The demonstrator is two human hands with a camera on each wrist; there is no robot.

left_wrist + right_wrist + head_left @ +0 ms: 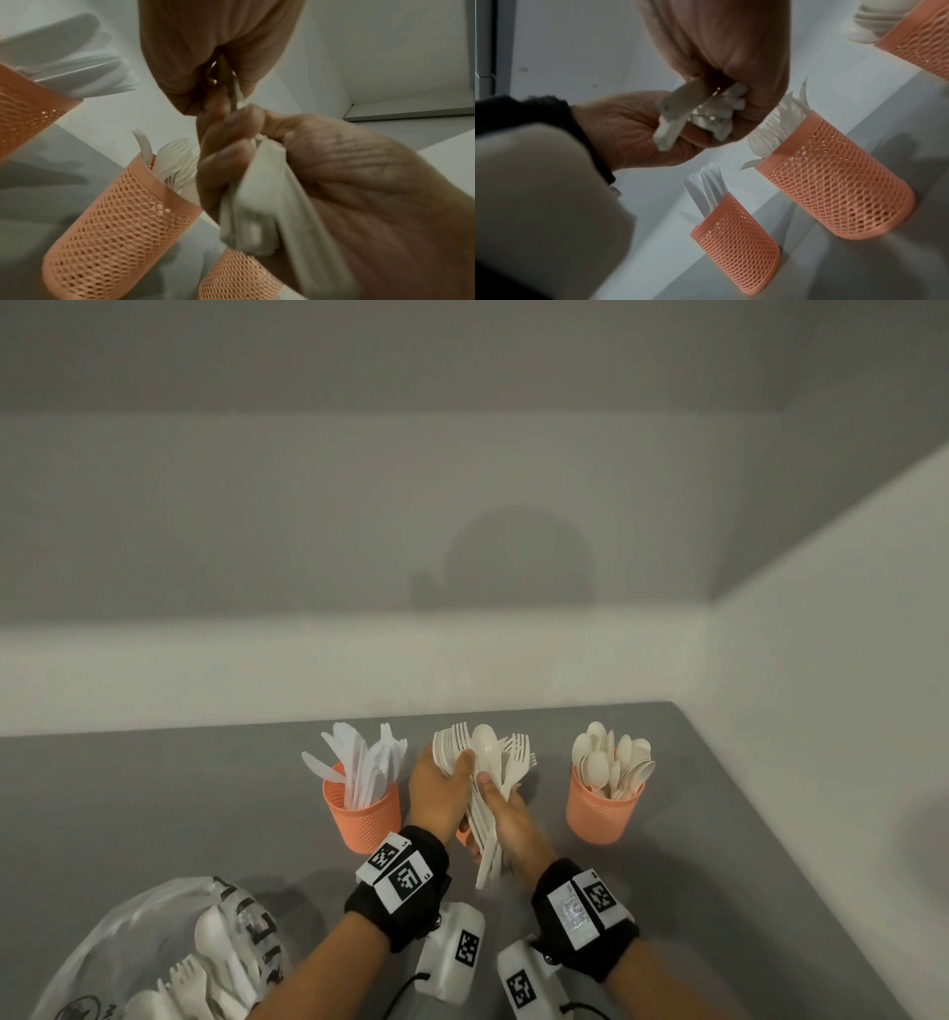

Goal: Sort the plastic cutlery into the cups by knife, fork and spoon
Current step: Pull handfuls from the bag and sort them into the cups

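Note:
Three orange mesh cups stand in a row on the grey table. The left cup holds white knives, and the right cup holds spoons. The middle cup holds forks and is almost hidden behind my hands in the head view. Above it, both hands grip one bundle of cream forks with a spoon lying on top. My left hand wraps the bundle near the heads. My right hand clasps the handles lower down.
A clear plastic bag with more cutlery inside lies at the table's near left. A white wall runs close behind the cups, and another borders the table on the right. Bare grey table shows to the left and right of the cups.

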